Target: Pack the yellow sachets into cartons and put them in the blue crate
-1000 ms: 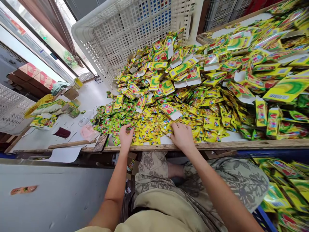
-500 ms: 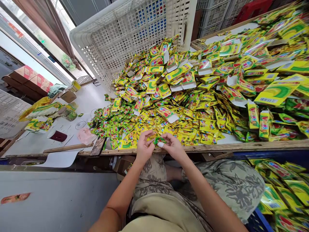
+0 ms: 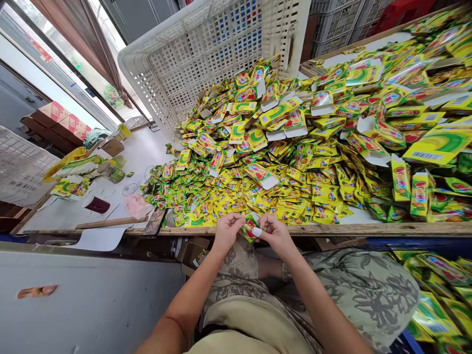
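Together, our left hand (image 3: 227, 234) and right hand (image 3: 278, 237), half curled, pinch a green packet (image 3: 249, 229) by the near edge of the worktop (image 3: 139, 147).

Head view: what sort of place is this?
Probably a small packing workshop: loose green and yellow sachets lie heaped on a wood-edged bench, with small printed cartons, some open-ended, piled behind them and a large white perforated crate beyond.
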Tool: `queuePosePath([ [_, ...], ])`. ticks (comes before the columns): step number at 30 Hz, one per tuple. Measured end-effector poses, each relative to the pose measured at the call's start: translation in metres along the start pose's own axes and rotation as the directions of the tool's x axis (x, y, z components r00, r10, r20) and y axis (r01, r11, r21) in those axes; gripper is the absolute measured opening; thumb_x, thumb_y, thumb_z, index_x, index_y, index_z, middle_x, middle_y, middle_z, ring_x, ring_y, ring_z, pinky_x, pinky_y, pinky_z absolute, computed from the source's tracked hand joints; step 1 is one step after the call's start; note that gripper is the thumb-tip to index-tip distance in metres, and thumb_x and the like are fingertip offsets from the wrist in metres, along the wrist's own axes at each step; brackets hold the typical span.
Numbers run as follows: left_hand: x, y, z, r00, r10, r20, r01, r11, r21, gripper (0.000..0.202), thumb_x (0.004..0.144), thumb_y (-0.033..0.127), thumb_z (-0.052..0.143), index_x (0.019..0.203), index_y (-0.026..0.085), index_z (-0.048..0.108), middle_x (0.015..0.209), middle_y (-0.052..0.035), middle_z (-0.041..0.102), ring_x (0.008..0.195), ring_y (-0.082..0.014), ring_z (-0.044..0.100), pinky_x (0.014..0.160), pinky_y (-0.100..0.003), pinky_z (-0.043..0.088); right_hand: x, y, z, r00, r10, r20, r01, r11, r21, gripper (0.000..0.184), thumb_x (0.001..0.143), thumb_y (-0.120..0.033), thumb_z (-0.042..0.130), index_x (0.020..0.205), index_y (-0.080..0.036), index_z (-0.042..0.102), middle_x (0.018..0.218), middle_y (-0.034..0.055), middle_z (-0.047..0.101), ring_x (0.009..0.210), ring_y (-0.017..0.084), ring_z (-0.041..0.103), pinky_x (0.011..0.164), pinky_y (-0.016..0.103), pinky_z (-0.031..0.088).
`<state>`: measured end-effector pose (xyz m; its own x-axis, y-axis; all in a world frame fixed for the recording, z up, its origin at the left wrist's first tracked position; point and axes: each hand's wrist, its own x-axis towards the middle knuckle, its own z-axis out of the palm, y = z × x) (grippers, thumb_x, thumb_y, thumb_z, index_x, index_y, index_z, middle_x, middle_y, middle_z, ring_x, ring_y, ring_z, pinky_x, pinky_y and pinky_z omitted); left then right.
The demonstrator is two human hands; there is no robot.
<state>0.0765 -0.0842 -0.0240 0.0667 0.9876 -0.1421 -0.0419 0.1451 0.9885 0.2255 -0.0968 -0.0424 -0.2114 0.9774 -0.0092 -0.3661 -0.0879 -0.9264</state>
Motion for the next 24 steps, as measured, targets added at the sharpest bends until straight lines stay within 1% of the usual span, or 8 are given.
queuePosePath([
  [4, -0.001, -0.002, 0.005, 0.998, 0.049, 0.037, -0.05, 0.998, 0.033, 0.03, 0.072, 0.044, 0.069, 0.08, 0.016, 0.061, 0.069, -0.0017, 0.061, 0.057, -0.0115, 0.056, 0.051, -0.025, 0.051, -0.002, 0.008, 0.0, 0.991, -0.088, -0.1, 0.083, 0.995, -0.052, 0.028, 0.072, -0.037, 0.068, 0.087, -0.025, 0.048, 0.081, -0.0003, 0.057, 0.072, 0.014, 0.057, 0.063, 0.027, 0.05],
  [7, 0.009, 0.007, -0.01, 0.967, 0.252, -0.028, -0.24, 0.945, 0.223, 0.025, 0.077, 0.039, 0.065, 0.092, 0.019, 0.06, 0.088, -0.0079, 0.063, 0.08, -0.0183, 0.061, 0.067, -0.031, 0.052, -0.002, 0.013, -0.003, 0.983, -0.102, -0.151, 0.077, 0.984, -0.162, 0.026, 0.075, -0.032, 0.062, 0.097, -0.023, 0.052, 0.092, 0.0032, 0.058, 0.084, 0.017, 0.057, 0.073, 0.03, 0.049],
  [9, 0.025, 0.016, -0.034, 0.879, 0.432, -0.203, -0.305, 0.836, 0.457, 0.03, 0.078, 0.039, 0.064, 0.1, 0.02, 0.057, 0.097, -0.0098, 0.06, 0.09, -0.0207, 0.058, 0.072, -0.033, 0.05, -0.003, 0.014, -0.009, 0.979, -0.095, -0.18, 0.053, 0.973, -0.227, 0.019, 0.075, -0.03, 0.059, 0.092, -0.022, 0.054, 0.085, 0.0023, 0.057, 0.078, 0.017, 0.055, 0.07, 0.029, 0.048],
  [12, 0.056, 0.028, -0.081, 0.717, 0.589, -0.371, -0.144, 0.647, 0.748, 0.038, 0.073, 0.038, 0.068, 0.101, 0.017, 0.054, 0.099, -0.0106, 0.055, 0.096, -0.0236, 0.053, 0.085, -0.04, 0.043, -0.003, 0.014, -0.015, 0.972, -0.12, -0.202, 0.065, 0.963, -0.26, 0.012, 0.073, -0.026, 0.055, 0.085, -0.021, 0.056, 0.081, 0.0016, 0.055, 0.075, 0.016, 0.052, 0.068, 0.029, 0.045],
  [15, 0.079, 0.03, -0.114, 0.758, 0.485, -0.436, 0.118, 0.555, 0.823, 0.039, 0.066, 0.037, 0.074, 0.092, 0.016, 0.054, 0.088, -0.008, 0.055, 0.092, -0.0258, 0.052, 0.083, -0.041, 0.041, -0.002, 0.012, -0.016, 0.977, -0.133, -0.167, 0.092, 0.968, -0.232, 0.009, 0.073, -0.023, 0.054, 0.081, -0.021, 0.057, 0.083, 0.003, 0.058, 0.08, 0.018, 0.054, 0.071, 0.029, 0.044],
  [17, 0.086, 0.026, -0.122, 0.808, 0.412, -0.422, 0.157, 0.539, 0.828, 0.036, 0.066, 0.034, 0.074, 0.09, 0.016, 0.054, 0.078, -0.0039, 0.054, 0.083, -0.0233, 0.054, 0.076, -0.037, 0.042, -0.003, 0.012, -0.016, 0.98, -0.127, -0.154, 0.093, 0.973, -0.209, 0.01, 0.073, -0.024, 0.054, 0.082, -0.021, 0.058, 0.084, 0.0034, 0.059, 0.081, 0.018, 0.055, 0.072, 0.03, 0.044],
  [19, 0.084, 0.024, -0.122, 0.824, 0.405, -0.395, 0.098, 0.585, 0.805, 0.03, 0.069, 0.03, 0.071, 0.09, 0.016, 0.056, 0.069, -0.0001, 0.051, 0.073, -0.0192, 0.053, 0.071, -0.032, 0.042, -0.004, 0.011, -0.015, 0.977, -0.127, -0.171, 0.092, 0.976, -0.199, 0.013, 0.074, -0.025, 0.056, 0.086, -0.022, 0.059, 0.085, 0.0033, 0.06, 0.08, 0.018, 0.055, 0.071, 0.03, 0.045],
  [24, 0.052, 0.033, -0.096, 0.781, 0.487, -0.39, -0.164, 0.763, 0.626, 0.021, 0.074, 0.03, 0.065, 0.09, 0.016, 0.064, 0.069, 0.0004, 0.05, 0.067, -0.0137, 0.05, 0.067, -0.027, 0.042, -0.009, 0.002, -0.008, 0.98, -0.096, -0.173, 0.076, 0.99, -0.119, 0.02, 0.069, -0.031, 0.067, 0.085, -0.022, 0.06, 0.083, 0.0021, 0.06, 0.078, 0.017, 0.056, 0.07, 0.029, 0.047],
])
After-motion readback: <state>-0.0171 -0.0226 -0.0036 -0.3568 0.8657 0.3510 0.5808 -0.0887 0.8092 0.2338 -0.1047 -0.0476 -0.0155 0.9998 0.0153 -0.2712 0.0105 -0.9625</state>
